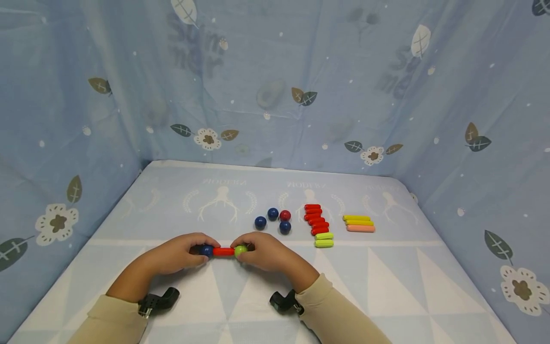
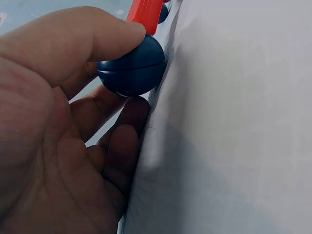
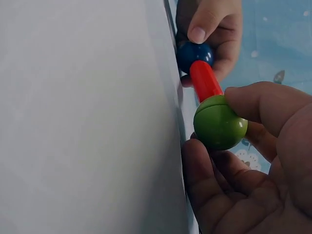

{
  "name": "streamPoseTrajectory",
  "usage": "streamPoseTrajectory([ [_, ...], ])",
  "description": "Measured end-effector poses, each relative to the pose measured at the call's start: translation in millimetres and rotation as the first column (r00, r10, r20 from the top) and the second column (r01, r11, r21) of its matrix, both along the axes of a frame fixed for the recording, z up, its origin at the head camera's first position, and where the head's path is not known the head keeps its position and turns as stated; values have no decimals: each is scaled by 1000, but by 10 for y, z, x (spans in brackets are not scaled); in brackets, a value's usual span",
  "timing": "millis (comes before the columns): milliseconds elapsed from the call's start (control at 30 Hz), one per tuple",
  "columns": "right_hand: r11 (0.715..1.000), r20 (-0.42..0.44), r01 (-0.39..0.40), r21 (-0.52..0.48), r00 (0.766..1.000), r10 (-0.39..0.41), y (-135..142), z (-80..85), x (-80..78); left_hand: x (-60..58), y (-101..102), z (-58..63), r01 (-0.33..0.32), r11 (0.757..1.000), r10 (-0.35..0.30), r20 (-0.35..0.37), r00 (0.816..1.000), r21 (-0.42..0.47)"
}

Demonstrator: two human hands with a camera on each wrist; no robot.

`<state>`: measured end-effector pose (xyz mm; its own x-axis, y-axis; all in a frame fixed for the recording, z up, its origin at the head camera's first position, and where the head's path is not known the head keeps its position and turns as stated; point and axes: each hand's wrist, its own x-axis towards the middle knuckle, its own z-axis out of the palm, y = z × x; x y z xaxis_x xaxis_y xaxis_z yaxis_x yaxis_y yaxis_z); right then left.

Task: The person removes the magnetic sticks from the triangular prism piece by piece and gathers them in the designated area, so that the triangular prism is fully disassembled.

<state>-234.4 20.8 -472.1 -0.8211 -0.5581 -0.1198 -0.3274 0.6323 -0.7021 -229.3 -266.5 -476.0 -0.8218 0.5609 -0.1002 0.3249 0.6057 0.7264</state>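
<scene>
A short red rod [image 1: 224,252] lies level between a dark blue ball [image 1: 207,251] at its left end and a green ball [image 1: 240,251] at its right end. My left hand [image 1: 180,252] grips the blue ball between thumb and fingers. With its thumb and fingers, my right hand [image 1: 267,252] holds the green ball. The left wrist view shows the thumb on top of the blue ball [image 2: 134,68], touching the red rod [image 2: 146,14]. In the right wrist view the green ball [image 3: 220,123] meets the near end of the red rod [image 3: 205,80].
Behind my hands lie several loose blue balls [image 1: 260,222] and a red ball [image 1: 285,215]. To their right stretches a column of red rods [image 1: 316,220] with green rods [image 1: 324,243] below. Farther right are yellow rods [image 1: 358,218] and an orange-pink rod [image 1: 361,229].
</scene>
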Motion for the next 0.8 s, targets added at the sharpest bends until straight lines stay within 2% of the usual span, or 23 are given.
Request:
streamPoseTrajectory([
  [300,999,12,-40,5,999,40,13,-7,-8,-6,-11,-11,19,1000,-19,-2,1000,11],
  [800,998,36,56,-23,998,-56,141,-4,23,2,8,-6,-4,1000,4,-7,1000,-23],
])
